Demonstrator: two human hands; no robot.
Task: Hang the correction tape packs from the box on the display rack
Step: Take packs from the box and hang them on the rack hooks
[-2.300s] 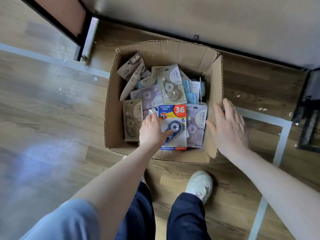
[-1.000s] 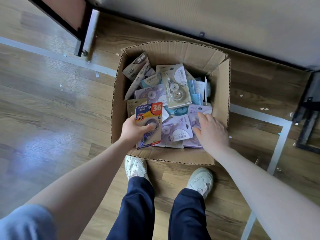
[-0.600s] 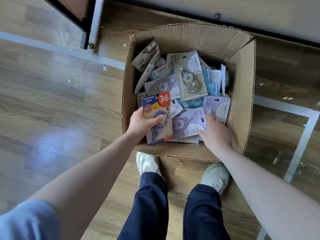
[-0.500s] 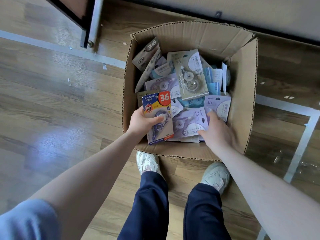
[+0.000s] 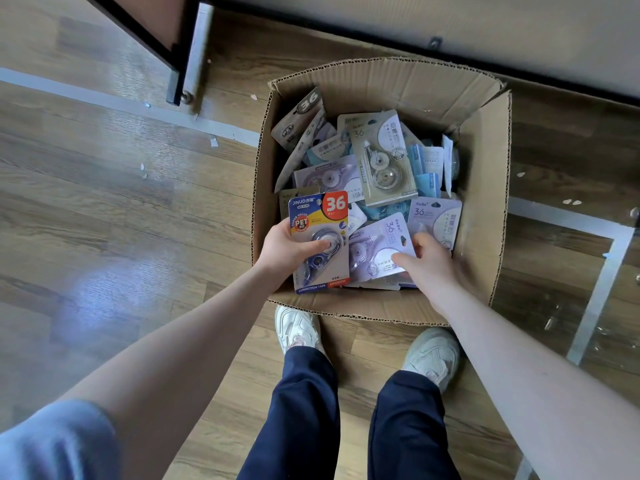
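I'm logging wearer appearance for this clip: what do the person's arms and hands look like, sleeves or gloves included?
Both hands, the left hand and the right hand, are bare, without gloves, and the forearms are uncovered. A light blue short sleeve shows on the left upper arm. No watch or rings are visible.

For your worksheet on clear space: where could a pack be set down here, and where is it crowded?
Free: bare floor left of the box, up to the grey line. Crowded: inside the box, packs overlap wall to wall, and both hands are in there.

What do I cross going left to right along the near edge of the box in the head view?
Left hand → blue-and-yellow correction tape pack that it grips → lavender pack → right hand on that pack → right wall of the cardboard box.
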